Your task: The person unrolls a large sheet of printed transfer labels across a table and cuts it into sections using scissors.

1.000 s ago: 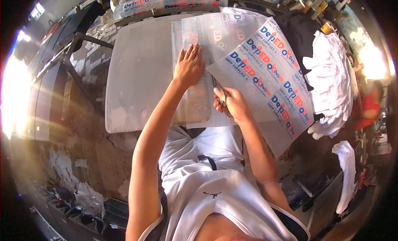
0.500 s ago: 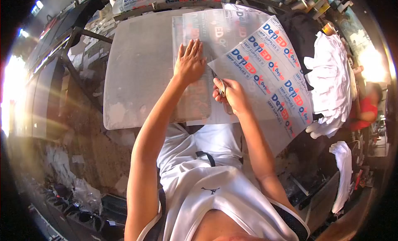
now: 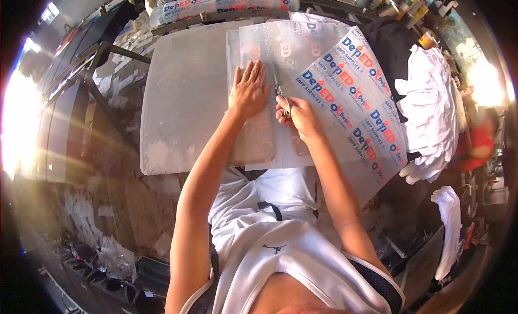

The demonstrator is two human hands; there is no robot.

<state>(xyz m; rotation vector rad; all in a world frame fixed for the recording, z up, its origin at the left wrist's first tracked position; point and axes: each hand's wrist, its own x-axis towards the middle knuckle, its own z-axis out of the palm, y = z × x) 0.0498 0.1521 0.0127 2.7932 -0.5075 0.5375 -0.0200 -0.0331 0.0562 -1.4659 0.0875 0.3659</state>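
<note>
- Head view: the left hand (image 3: 249,95) lies open on printed film (image 3: 258,46) over the table (image 3: 181,98).
- The right hand (image 3: 300,119) grips scissors (image 3: 287,106) beside it; apparently cutting, which calls for flat film and steady blades.

My printed sheets (image 3: 353,106) lie on the table (image 3: 181,98), left of what looks like piled cloth (image 3: 426,103).

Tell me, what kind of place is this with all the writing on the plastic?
Probably a small workshop. A roll of printed plastic lies beyond the table, the right hand holds scissors by a printed sheet, and white cloth is heaped nearby.
</note>
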